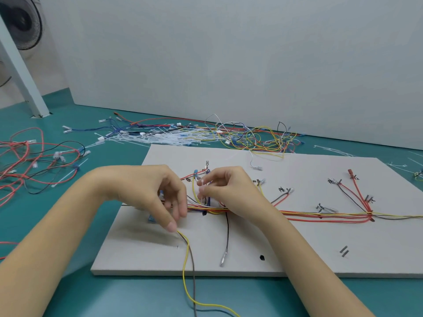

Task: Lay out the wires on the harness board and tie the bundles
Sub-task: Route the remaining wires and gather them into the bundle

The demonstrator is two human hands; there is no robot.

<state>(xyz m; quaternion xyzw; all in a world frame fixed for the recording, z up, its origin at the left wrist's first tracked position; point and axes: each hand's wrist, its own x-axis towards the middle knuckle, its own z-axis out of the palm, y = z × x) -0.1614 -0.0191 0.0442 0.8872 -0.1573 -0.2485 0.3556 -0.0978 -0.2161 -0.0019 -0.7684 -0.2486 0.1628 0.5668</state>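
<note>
- Harness board [286, 236]: pale slab flat on teal table [96, 298], pegs + handwritten labels on it.
- Main wire bundle [297, 215] runs L–R across board mid; red/yellow/grey, fans out near R end.
- L hand [155, 193]: fingers curled down over bundle; pinches yellow + grey wires [186, 252] that trail off board's near edge.
- R hand [226, 191]: pinches white cable tie [201, 186] just above bundle.
- Loose cable ties [164, 136] + spare wires piled behind board by wall.
</note>
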